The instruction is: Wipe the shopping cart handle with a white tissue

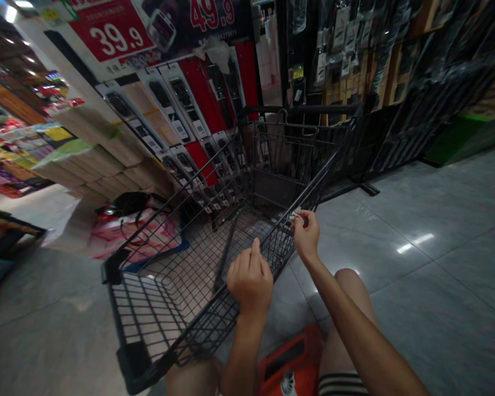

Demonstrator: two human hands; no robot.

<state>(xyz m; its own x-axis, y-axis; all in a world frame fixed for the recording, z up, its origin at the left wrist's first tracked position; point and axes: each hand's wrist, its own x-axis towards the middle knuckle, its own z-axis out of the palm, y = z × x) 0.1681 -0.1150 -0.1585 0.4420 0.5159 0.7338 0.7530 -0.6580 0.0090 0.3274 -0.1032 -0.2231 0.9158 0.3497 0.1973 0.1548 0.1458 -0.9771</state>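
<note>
A black wire shopping cart [136, 308] stands in front of me, its basket bare mesh where I can see in. My left hand [251, 278] lies over the cart's near side rim with the fingers curled and the index finger sticking out along it; the palm side is hidden. Farther along the same rim, my right hand [306, 231] is closed in a pinch on a small crumpled white piece [297, 214], which looks like tissue or wipe. That piece is at the rim; whether it touches the metal I cannot tell.
An orange-red stool or crate [292, 357] is between my legs. Behind the cart stands a rack of packaged goods [177, 99] under price signs [115, 38]. Stacked paper packs [86, 159] and pink packages [144, 231] sit at left. Grey tile floor [416, 242] spreads right.
</note>
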